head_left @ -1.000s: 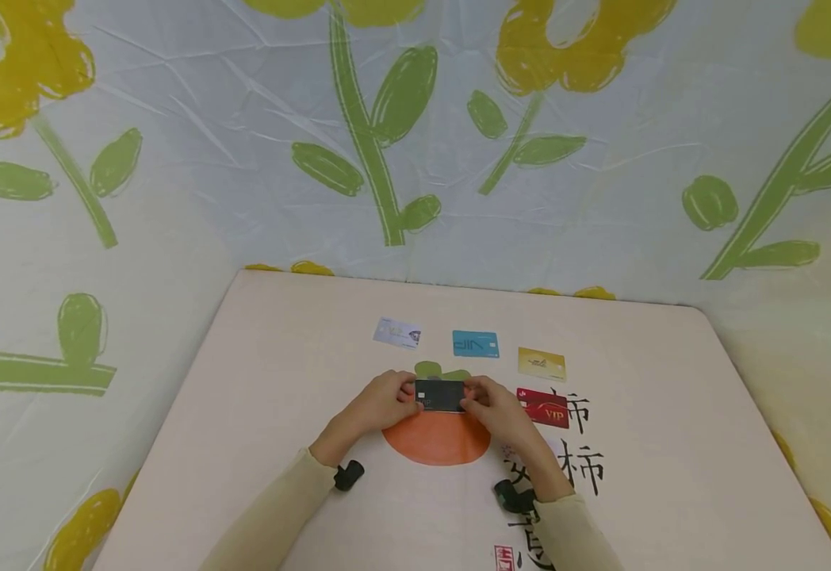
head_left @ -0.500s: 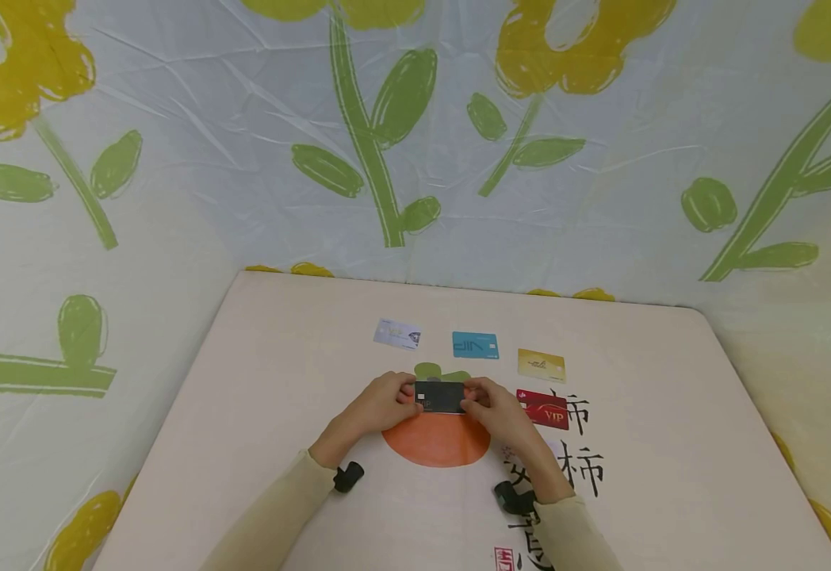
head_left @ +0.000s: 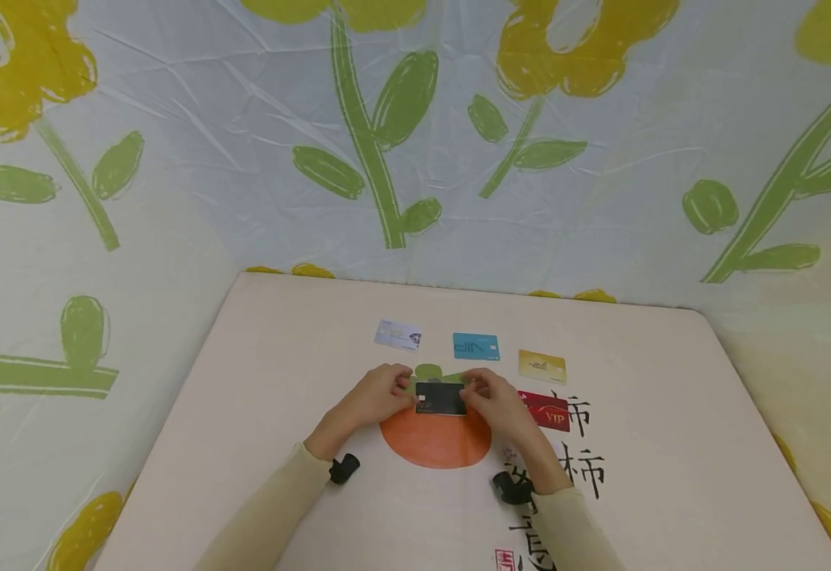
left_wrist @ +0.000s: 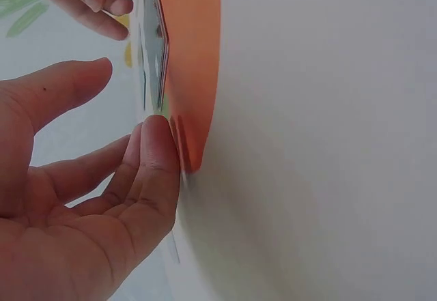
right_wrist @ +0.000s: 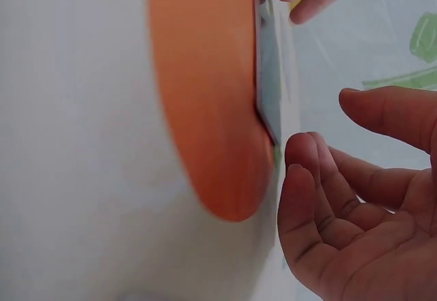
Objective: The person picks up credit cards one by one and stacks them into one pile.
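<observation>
Because my left hand (head_left: 378,394) and right hand (head_left: 495,404) were wide, holding nothing, beside the black card (head_left: 441,399), one bump could have turned it crooked.

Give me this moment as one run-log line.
black card: on orange fruit print | left hand: by card's left end, not gripping | right hand: by its right end, not gripping

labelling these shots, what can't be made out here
Head: the line under VIP on the black card, too small.
Head: lower-left corner of the red card, behind the right hand.
Head: bottom of the red seal, cut off by the edge.
Left wrist: much of the right hand, beyond the top edge.
</observation>
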Tool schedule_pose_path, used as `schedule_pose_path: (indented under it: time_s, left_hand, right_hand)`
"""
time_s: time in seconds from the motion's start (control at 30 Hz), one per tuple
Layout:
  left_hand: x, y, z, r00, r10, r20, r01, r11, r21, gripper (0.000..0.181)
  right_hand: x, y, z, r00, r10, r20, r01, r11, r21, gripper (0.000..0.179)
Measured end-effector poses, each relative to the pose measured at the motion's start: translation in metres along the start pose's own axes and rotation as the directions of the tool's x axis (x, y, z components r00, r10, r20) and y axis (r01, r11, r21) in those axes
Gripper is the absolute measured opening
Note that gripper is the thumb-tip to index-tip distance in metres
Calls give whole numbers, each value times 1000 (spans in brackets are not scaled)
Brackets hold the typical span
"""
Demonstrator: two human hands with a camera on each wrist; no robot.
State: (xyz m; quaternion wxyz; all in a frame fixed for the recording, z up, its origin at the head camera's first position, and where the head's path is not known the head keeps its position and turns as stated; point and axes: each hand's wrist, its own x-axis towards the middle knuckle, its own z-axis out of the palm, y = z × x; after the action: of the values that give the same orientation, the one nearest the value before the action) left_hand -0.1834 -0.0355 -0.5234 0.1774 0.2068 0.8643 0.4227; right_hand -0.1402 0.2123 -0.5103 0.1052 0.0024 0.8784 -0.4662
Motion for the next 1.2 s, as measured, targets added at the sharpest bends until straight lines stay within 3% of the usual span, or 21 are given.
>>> schedule_pose_path:
  time_s: [0.27, 0.63, 0.87, 1.2]
  left_hand:
    - [11, -11, -20, 996, -38, -86, 40, 999, 22, 49]
    - [32, -32, -60, 976, -94, -196, 105, 993, 51, 43]
    - [51, -44, -72, 973, -110, -202, 126, 990, 68, 43]
    - [66, -46, -76, 981, -112, -158, 126, 989, 82, 47]
  right_hand:
    - [22, -17, -1, 997, -68, -25, 67, 997, -28, 42]
    - [61, -36, 14, 992, -114, -56, 114, 993, -2, 41]
    - [88, -42, 26, 995, -77, -59, 77, 997, -3, 41]
    - [107, -44, 38, 999, -13, -34, 13, 1000, 3, 45]
